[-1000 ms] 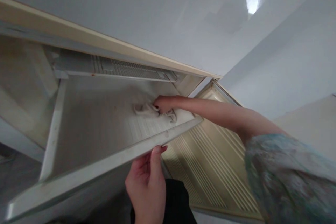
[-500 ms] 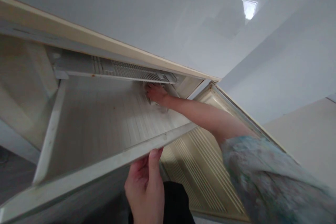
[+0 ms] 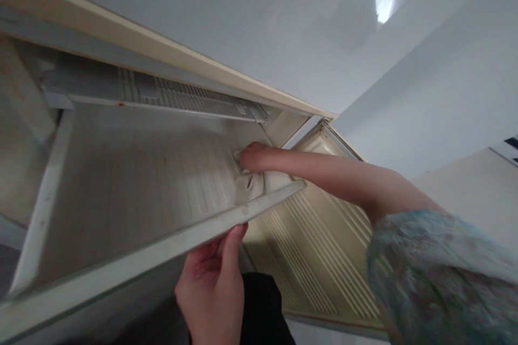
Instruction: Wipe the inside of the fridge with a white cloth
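- Head view, looking up into an open fridge compartment; the frame is tilted, with the ceiling filling the upper half.
- Right hand (image 3: pixel 253 157): reaches in from 3 o'clock on a bare forearm, with a patterned blue-green sleeve (image 3: pixel 441 275) at 4 o'clock. Fingers are curled down and closed on a pale cloth (image 3: pixel 251 183), pressing it against the shelf floor.
- Cloth: bunched and crumpled, lying at the right-hand front corner of the shelf (image 3: pixel 133 183), just behind the front lip and partly under the hand. Its far edge is hidden by the hand.
- Shelf: white, ribbed surface, sloping in the frame from 9 o'clock down toward the centre. A small brownish speck sits on it near the middle.
- Left hand (image 3: pixel 212 285): at 6 o'clock, below the shelf. Thumb and fingers are pinched narrow on the front lip (image 3: pixel 162 250) of the shelf, the thumb tip touching its underside edge. The other fingers are folded behind; how far they wrap I cannot tell.
- Vent grille (image 3: pixel 182 99): slatted strip along the back of the compartment, at 11 o'clock from the right hand and apart from it.
- Fridge door (image 3: pixel 311 264): swung open at 5 o'clock, with a cream ribbed inner liner, below the right forearm.
- Ceiling light (image 3: pixel 384 4): bright square at 1 o'clock.
- Dark clothing (image 3: pixel 263 307) shows just right of the left wrist.
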Motion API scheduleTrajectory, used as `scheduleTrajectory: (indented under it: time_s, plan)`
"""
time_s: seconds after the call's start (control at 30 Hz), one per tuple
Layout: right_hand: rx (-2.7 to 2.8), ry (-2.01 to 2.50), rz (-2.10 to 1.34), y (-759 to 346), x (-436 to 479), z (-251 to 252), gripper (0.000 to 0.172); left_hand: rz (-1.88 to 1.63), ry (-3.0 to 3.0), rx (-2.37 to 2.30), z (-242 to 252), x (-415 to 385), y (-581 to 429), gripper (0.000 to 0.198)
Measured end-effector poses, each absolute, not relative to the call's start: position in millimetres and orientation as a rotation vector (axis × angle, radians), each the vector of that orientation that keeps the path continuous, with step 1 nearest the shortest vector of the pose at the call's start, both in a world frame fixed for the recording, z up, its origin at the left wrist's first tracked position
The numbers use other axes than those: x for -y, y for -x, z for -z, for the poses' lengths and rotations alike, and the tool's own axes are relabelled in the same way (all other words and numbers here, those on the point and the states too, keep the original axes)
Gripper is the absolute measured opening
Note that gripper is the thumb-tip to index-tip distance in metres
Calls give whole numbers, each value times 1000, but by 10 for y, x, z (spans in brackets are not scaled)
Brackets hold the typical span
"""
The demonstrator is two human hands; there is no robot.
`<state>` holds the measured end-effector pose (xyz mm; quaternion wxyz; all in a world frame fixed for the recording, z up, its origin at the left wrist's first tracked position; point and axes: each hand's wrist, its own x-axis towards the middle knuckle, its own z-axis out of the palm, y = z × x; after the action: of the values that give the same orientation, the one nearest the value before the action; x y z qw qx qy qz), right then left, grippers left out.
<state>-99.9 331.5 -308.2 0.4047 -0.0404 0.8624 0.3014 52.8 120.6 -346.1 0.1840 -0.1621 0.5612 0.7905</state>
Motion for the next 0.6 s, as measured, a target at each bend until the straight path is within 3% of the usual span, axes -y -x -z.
scheduleTrajectory:
  time_s: [0.1,0.33,0.5,0.6]
  plan:
    - [-1862,151,-615,793,-3250,3092,27,-2278,439,-1574,3460,-1227,-537,44]
    - [-1582,96,126,722,-3305,3149,22,-2414,402,-1464,3458,-1247,-538,36]
    - [-1541,316,786,1024,-2517,3316,10,-2401,377,-1459,3473,-1217,-531,37]
    - [-1531,431,1166,1139,-1990,3312,16,-2354,381,-1467,3481,-1208,-528,40]
